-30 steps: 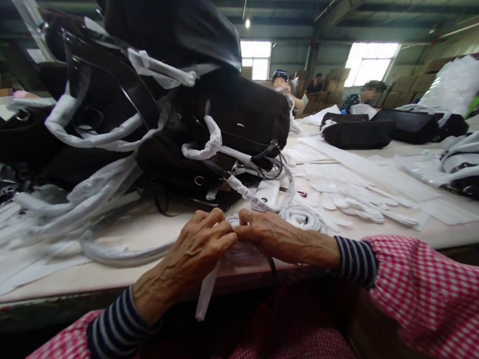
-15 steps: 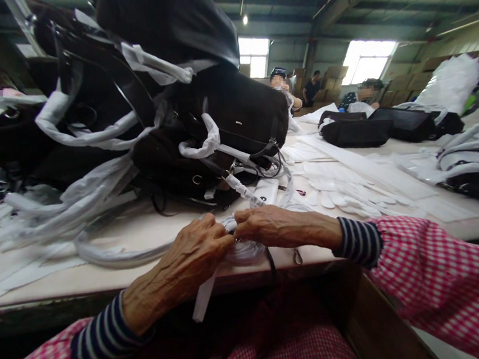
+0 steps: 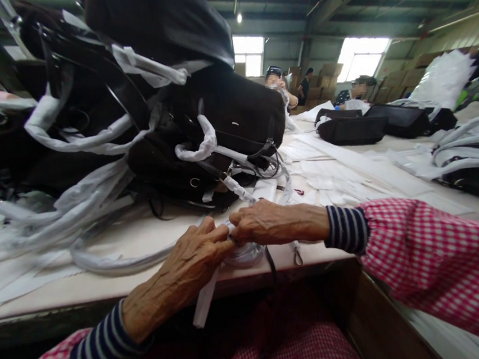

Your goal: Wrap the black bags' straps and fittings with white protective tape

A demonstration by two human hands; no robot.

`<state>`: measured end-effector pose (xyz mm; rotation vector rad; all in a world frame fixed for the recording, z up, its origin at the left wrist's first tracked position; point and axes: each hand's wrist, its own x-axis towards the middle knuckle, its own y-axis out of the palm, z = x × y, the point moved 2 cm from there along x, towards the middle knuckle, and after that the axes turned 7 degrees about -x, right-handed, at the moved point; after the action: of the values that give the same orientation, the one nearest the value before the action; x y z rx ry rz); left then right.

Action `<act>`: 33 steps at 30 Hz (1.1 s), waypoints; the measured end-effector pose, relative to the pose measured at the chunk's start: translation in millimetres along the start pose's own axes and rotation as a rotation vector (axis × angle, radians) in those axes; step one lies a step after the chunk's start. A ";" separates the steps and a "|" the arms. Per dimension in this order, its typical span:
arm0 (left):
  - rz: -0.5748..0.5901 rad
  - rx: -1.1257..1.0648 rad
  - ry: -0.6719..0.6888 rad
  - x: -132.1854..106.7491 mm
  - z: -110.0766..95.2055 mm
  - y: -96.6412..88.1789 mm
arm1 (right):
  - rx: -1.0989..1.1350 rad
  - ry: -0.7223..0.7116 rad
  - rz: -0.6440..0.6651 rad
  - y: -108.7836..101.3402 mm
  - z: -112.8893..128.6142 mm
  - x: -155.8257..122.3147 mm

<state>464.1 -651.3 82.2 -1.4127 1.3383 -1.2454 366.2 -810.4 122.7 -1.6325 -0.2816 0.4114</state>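
My left hand (image 3: pixel 196 257) and my right hand (image 3: pixel 264 222) meet at the table's front edge, fingertips close together and closed. Between and beneath them lies a strap wrapped in whitish plastic (image 3: pixel 246 253), bunched in a coil. What exactly the fingers pinch is hidden behind the knuckles. A white strip (image 3: pixel 206 301) hangs over the edge below my left hand. Right of it dangle a thin black strap (image 3: pixel 270 260) and a metal clip (image 3: pixel 298 256). Just beyond the hands, a wrapped strap (image 3: pixel 238 188) runs up to a black handbag (image 3: pixel 166 167).
Black bags (image 3: pixel 232 101) are piled high at the left, their handles wrapped in plastic. White paper pieces (image 3: pixel 331 165) cover the table's middle. More black bags (image 3: pixel 351 128) lie toward the back and right. A brown box-like panel (image 3: pixel 375 313) stands below the edge. Several people sit or stand farther off.
The view has shifted slightly, so the bags and my right hand appear a little farther left. Both hands stay together at the same coil, with little visible movement of the fingers.
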 end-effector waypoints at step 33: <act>-0.458 0.110 -0.378 15.3 -22.3 7.3 | -0.069 0.181 -0.342 62.1 19.4 -30.6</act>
<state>440.1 -665.6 81.1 -1.8271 0.7024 -1.2292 326.6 -812.2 62.7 -1.6380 -0.4334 -0.0058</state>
